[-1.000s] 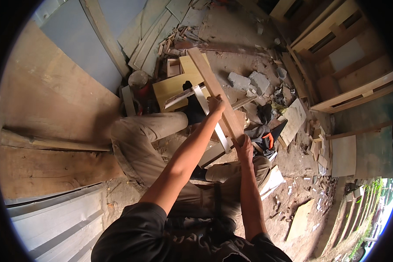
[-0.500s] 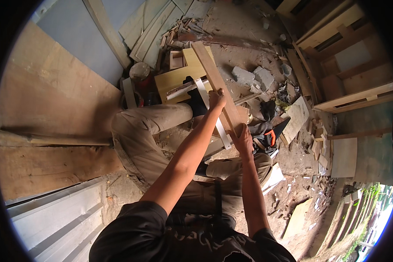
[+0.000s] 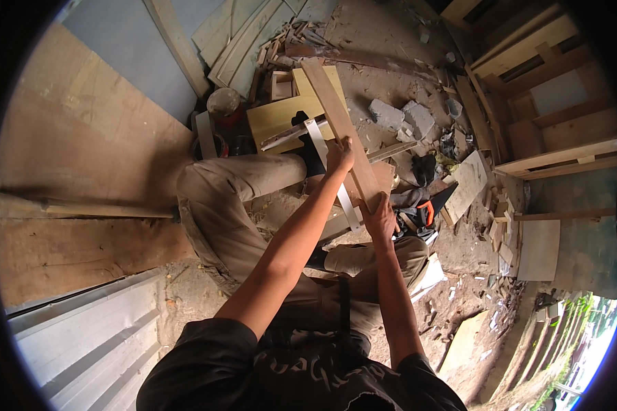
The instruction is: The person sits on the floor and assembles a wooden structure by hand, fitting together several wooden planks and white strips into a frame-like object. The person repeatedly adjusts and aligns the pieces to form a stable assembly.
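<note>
Wooden plank (image 3: 337,123) is gripped by both hands: the left hand (image 3: 341,155) closes on it higher up, the right hand (image 3: 379,218) clasps its near end. It slants across the person's bent legs, beside a white strip (image 3: 332,175). Beyond lie a yellow board (image 3: 275,118), grey rubble blocks (image 3: 402,118) and scrap wood on the dirt floor (image 3: 384,34).

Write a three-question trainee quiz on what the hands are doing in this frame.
1. True or false: both hands grip the long pale wooden plank.
2. Which hand sits farther up the plank: left hand or right hand?
3. The two grey concrete blocks lie on which side of the plank?

Key: 1 true. 2 left hand. 3 the person's right.
</note>
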A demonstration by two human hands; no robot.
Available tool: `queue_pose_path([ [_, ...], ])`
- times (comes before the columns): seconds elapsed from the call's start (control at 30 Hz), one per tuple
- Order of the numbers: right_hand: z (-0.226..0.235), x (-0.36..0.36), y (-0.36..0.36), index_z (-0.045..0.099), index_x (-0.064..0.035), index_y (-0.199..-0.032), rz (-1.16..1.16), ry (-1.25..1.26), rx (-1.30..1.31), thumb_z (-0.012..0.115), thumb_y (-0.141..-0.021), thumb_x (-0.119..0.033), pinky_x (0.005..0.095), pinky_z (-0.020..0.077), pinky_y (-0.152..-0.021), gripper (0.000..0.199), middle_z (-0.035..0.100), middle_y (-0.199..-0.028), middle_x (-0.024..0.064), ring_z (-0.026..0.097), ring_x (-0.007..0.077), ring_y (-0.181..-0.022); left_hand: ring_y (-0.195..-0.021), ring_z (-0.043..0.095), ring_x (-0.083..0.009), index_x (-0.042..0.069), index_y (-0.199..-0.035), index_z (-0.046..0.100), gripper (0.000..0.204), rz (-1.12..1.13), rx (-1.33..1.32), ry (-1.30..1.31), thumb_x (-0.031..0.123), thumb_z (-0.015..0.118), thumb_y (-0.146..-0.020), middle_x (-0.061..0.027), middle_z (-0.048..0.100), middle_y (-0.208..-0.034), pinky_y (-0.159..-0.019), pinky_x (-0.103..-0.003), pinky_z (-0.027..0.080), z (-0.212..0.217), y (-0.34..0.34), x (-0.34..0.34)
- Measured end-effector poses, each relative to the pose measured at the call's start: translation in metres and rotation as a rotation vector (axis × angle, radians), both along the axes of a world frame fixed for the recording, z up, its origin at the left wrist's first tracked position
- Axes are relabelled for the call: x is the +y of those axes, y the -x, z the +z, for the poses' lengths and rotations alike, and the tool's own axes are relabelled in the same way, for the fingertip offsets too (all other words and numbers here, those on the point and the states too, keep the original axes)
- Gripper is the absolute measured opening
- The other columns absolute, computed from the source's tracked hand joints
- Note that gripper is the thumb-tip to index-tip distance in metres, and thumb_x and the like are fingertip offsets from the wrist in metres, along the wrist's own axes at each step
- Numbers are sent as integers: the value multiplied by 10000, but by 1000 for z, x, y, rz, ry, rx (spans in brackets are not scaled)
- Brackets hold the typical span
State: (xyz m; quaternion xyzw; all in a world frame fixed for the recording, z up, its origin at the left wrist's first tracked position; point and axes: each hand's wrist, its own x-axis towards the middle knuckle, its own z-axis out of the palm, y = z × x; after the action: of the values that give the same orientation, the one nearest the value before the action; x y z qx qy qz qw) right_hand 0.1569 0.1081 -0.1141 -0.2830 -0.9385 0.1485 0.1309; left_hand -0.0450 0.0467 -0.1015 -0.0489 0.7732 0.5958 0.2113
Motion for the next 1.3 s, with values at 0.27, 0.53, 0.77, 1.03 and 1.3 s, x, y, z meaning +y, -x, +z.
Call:
queue_pose_path([
  [0.27, 0, 8, 15, 519, 30, -1144, 117, -187, 75, 715, -787, -530, 482, 530, -687, 693, 641, -931, 248, 646, 428, -824, -1108, 573, -473, -26, -1307, 363, 619, -8, 55, 4, 415, 578, -930, -329, 584, -1192, -945, -500, 467, -4, 0, -2],
  [0.53, 6, -3, 17, 508, -32, -1194, -14, 19, -47, 692, -807, -520, 471, 547, -713, 650, 655, -970, 223, 662, 403, -835, -1038, 606, -427, -64, -1180, 445, 592, -17, 74, -63, 459, 576, -935, -288, 609, -1118, -880, -465, 481, -35, 8, -5],
  [0.77, 13, -7, 12, 491, -56, -1240, -55, 65, -59, 690, -799, -541, 468, 548, -727, 685, 676, -1008, 205, 673, 388, -858, -975, 605, -343, -50, -1126, 476, 537, -13, 40, -136, 446, 577, -947, -223, 611, -1047, -871, -422, 470, -41, 6, -6],
  [1.03, 16, -12, 14, 493, -63, -1231, -39, 74, -42, 685, -806, -531, 458, 549, -744, 661, 665, -1039, 187, 672, 369, -893, -1081, 571, -310, -52, -1291, 441, 639, -40, -31, -164, 490, 529, -963, -212, 581, -1186, -920, -392, 446, -42, 8, -18],
  [1.3, 9, -11, 12, 505, -66, -1222, -15, 83, 17, 711, -790, -489, 443, 542, -756, 639, 652, -1044, 147, 662, 339, -925, -1068, 554, -242, -45, -1272, 436, 643, -35, -93, -229, 509, 535, -961, -171, 575, -1180, -927, -348, 444, -29, 2, -26],
])
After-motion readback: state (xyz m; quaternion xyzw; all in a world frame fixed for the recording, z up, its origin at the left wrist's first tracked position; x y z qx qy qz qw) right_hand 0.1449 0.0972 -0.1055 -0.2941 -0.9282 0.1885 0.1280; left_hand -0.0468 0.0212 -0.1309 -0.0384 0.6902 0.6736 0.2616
